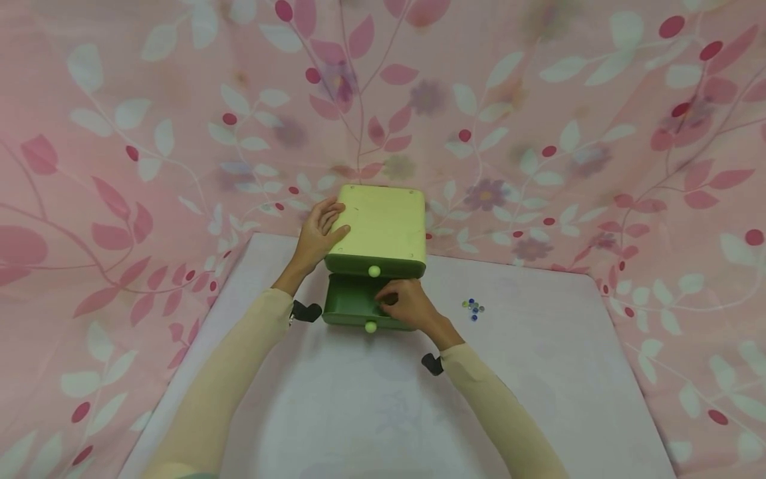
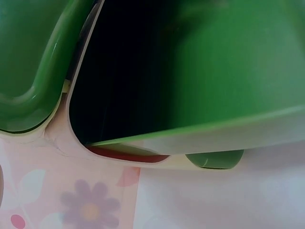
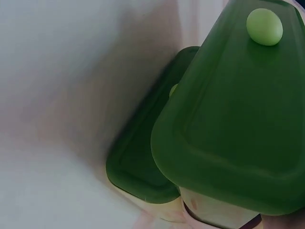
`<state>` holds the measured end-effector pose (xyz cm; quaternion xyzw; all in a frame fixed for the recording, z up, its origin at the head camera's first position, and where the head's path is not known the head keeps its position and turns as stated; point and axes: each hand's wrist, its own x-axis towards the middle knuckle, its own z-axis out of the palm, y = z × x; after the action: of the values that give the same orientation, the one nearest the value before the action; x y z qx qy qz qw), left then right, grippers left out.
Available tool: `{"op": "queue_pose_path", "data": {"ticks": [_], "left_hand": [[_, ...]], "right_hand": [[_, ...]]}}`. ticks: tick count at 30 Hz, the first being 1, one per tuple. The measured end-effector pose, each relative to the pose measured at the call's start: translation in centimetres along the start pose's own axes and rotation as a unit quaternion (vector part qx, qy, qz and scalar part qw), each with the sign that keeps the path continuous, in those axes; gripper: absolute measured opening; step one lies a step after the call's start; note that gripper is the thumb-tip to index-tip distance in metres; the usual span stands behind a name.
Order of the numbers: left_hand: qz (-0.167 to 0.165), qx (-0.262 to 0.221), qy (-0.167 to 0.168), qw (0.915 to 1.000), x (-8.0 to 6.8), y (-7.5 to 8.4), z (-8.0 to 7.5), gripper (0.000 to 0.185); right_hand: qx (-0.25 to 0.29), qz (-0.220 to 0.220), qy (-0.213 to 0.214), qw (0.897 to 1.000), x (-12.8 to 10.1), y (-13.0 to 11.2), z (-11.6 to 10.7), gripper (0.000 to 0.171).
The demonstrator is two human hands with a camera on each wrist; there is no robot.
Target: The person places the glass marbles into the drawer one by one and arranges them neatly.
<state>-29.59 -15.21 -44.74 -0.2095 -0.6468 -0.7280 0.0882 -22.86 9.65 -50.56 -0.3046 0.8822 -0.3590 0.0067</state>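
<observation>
- A small green drawer chest (image 1: 383, 233) with a pale top stands at the far edge of the tabletop (image 1: 371, 412), close against the floral cloth backdrop (image 1: 538, 133).
- The left hand (image 1: 320, 233) lies flat on the chest's top left corner, fingers straight and thumb along the side; judged from the pose, it steadies the light box so it does not slide.
- The lower drawer (image 1: 353, 307) is pulled out toward the person, its knob (image 1: 371, 326) facing front. The upper drawer, with its own knob (image 1: 374, 271), sits shut.
- The right hand (image 1: 407, 303) reaches down into the open drawer with fingers curled. Whether this grip holds anything cannot be told; the fingertips are hidden by the back of the hand.
- A cluster of small coloured glass beads (image 1: 473, 309) lies on the tabletop just right of the drawer, apart from both hands.
- The left wrist view shows what the head view cannot: the dark cavity (image 2: 124, 86) behind the pulled drawer and a green foot (image 2: 214, 160) under the chest.
- The right wrist view gives the drawer fronts from below, with a pale knob (image 3: 264, 26) up close, but no fingers.
</observation>
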Motion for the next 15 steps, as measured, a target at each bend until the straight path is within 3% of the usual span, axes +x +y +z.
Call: {"op": "queue_pose_path", "data": {"ticks": [10,15], "left_hand": [[-0.002,0.014,-0.001,0.9999,-0.05,-0.21,-0.21,0.071],[0.0,0.016,-0.002,0.9999,-0.02,-0.1,-0.15,0.072]], "right_hand": [[0.035,0.021,-0.068,0.997,0.89,0.57,-0.03,0.018],[0.054,0.045,-0.082,0.994,1.01,0.77,0.09,0.018]]}}
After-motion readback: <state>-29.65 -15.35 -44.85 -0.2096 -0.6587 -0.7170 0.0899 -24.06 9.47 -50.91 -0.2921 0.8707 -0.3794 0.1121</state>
